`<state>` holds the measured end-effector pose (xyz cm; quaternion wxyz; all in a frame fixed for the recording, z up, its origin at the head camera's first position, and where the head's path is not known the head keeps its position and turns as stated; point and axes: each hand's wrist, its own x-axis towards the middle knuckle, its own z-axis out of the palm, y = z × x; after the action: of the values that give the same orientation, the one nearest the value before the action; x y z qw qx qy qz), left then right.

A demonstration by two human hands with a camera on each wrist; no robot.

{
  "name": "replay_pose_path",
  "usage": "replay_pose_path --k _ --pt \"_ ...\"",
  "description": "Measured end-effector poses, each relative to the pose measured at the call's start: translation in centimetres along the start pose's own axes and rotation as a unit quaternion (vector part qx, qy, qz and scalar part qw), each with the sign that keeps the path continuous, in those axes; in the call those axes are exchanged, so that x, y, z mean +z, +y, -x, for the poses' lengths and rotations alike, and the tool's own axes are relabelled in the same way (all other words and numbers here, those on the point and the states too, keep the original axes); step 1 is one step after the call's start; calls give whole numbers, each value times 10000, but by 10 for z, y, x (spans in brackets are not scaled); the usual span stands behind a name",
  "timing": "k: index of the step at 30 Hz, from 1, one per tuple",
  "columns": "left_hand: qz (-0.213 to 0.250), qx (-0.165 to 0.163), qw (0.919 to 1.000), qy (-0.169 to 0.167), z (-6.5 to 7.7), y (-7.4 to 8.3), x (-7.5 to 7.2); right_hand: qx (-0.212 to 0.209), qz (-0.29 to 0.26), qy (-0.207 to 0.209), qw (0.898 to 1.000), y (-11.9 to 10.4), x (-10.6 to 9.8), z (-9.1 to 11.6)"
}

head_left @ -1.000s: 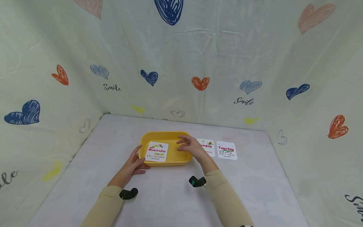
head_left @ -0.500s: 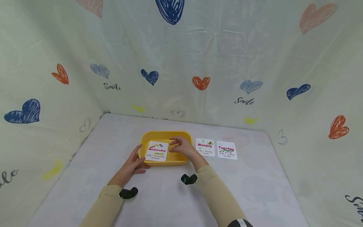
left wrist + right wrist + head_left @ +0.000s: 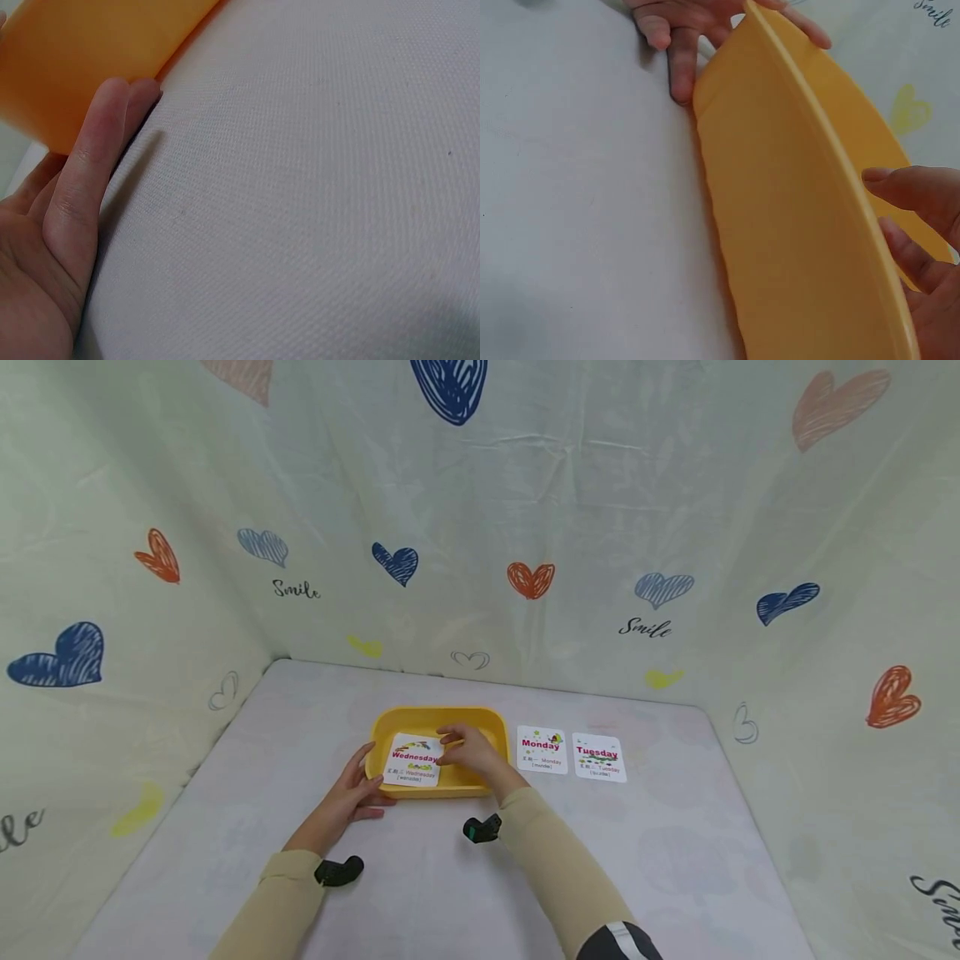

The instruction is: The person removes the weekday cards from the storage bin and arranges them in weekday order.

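Note:
A shallow yellow tray (image 3: 472, 785) sits on the table in the head view. My left hand (image 3: 348, 795) holds its left end, thumb over the rim and fingers along the outer wall; the left wrist view shows those fingers (image 3: 94, 150) against the orange-looking wall. Inside the tray lies a white "Wednesday" card (image 3: 411, 762). My right hand (image 3: 472, 752) reaches over the tray's front rim, its fingertips at the card's right edge. Thumb and fingers stand apart in the right wrist view, where the rim hides the card. Whether they touch the card I cannot tell.
Right of the tray, a "Monday" card (image 3: 542, 750) and a "Tuesday" card (image 3: 599, 757) lie side by side on the white table (image 3: 420, 893). A curtain (image 3: 465, 510) printed with hearts rises behind and on both sides.
My right hand has moved left across the tray, from its right part to the "Wednesday" card, uncovering the "Monday" card. The left hand and tray stay put.

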<state>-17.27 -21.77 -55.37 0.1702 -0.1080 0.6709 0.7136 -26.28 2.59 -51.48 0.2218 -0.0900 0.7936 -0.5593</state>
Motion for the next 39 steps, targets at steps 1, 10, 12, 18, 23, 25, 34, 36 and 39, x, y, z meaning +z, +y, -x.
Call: replay_pose_path --k 1,10,12,18,23,25,34,36,39 --pt "1 -15 10000 13 0 0 0 26 48 25 10000 0 2 -1" --pt "22 6 10000 -46 -1 -1 -1 281 373 314 9984 5 10 -8" --pt "-2 17 10000 -48 0 -1 0 413 396 397 9976 6 11 -10" --pt "-77 -4 10000 -44 1 0 0 597 444 395 9964 9 12 -16" --pt "-54 -7 10000 -36 1 0 0 610 679 293 9954 13 13 -21" --pt "-51 -9 10000 -33 1 0 0 637 765 292 9946 15 14 -24" --pt "-54 -50 10000 25 0 0 1 466 1452 385 9876 17 18 -27" --pt "-50 -43 10000 46 0 0 1 498 1510 387 9865 15 18 -27" --pt "-77 -72 9999 54 0 1 2 570 1523 396 9859 14 18 -26"
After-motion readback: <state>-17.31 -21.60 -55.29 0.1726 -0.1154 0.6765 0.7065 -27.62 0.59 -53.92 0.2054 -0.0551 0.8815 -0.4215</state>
